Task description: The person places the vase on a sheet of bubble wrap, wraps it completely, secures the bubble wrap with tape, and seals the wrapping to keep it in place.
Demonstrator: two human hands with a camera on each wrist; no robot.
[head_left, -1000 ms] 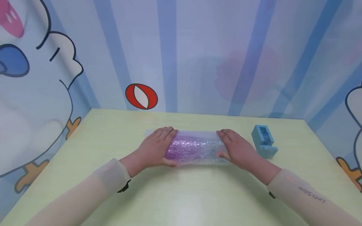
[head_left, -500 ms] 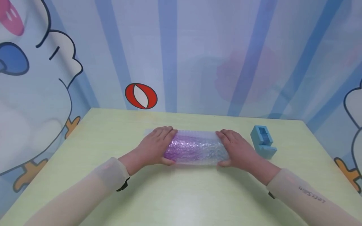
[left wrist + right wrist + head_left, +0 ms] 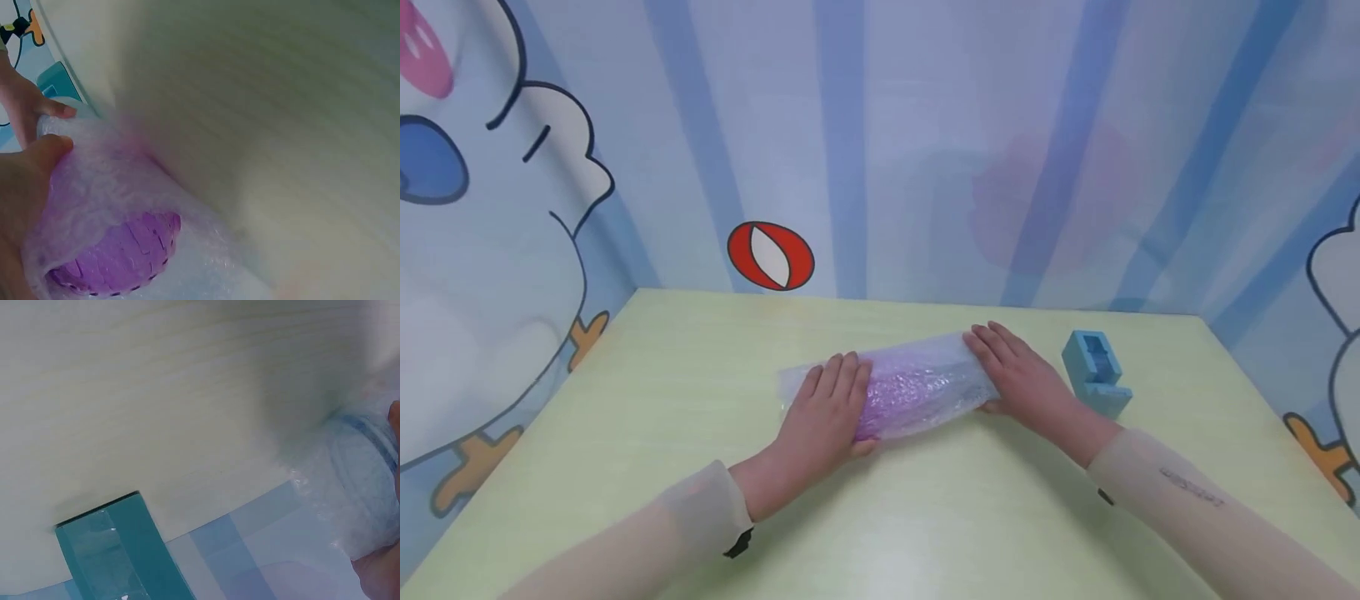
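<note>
A roll of bubble wrap (image 3: pixel 917 387) lies across the middle of the table, wound round a tumbler-like item that fades from purple to pale blue. In the left wrist view the item's ridged purple end (image 3: pixel 125 256) shows inside the open end of the wrap. My left hand (image 3: pixel 823 417) grips the roll's left part, thumb on the near side and fingers over the top. Around the right end curls my right hand (image 3: pixel 1022 383), its thumb mostly hidden in the head view. The right wrist view shows that round, pale end (image 3: pixel 359 472) through the wrap.
To the right of the right hand stands a light-blue tape dispenser (image 3: pixel 1096 375) on the pale table (image 3: pixel 925 517). A wall (image 3: pixel 917 150) with blue stripes and cartoon prints rises right behind the table's far edge.
The roll has turned from level to slanted: its right end moved away from me and its left end nearer. Both hands moved with it, keeping hold. The tape dispenser stays put.
</note>
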